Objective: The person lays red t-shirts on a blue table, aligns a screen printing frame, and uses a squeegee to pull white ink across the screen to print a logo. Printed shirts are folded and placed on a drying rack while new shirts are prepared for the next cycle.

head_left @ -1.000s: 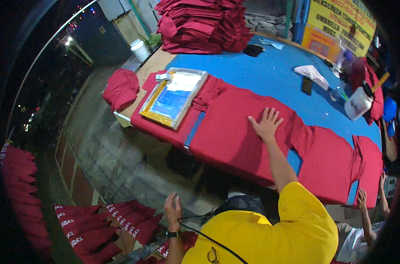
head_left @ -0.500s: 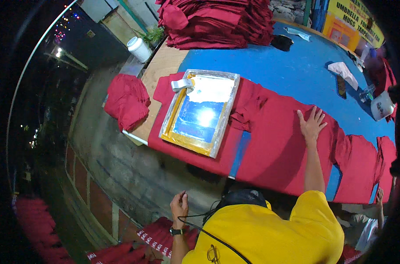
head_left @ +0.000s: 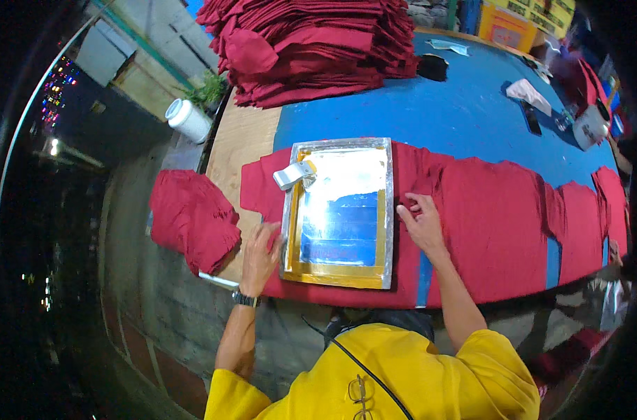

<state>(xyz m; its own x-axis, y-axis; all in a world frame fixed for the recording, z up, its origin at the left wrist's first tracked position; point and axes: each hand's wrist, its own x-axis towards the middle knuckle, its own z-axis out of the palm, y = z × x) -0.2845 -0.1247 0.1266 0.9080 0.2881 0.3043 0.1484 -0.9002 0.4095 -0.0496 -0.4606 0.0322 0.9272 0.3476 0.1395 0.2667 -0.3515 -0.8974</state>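
A silk-screen printing frame (head_left: pixel 388 210) with a metal rim and yellow-brown tape inside lies on a red shirt (head_left: pixel 268 183). White ink covers the upper part of its mesh. A squeegee (head_left: pixel 294 175) with a pale handle rests at the frame's upper left, over its rim. Close beside the left rim is my left hand (head_left: pixel 260 255), its fingers apart and bent a little. My right hand (head_left: pixel 423 224) hovers near the right rim, open and holding nothing. Whether either hand touches the frame, I cannot tell.
More red shirts (head_left: pixel 490 224) lie spread along the blue table (head_left: pixel 346 115) to the right. Piled red shirts (head_left: pixel 311 49) stand at the back. A folded red bundle (head_left: pixel 192 217) sits at the left edge, near a white jar (head_left: pixel 189 120). A white tub (head_left: pixel 591 127) stands far right.
My right hand has left the shirt on the right and come to the frame's right side. My left hand has risen to its left side. The frame now appears straighter in view.
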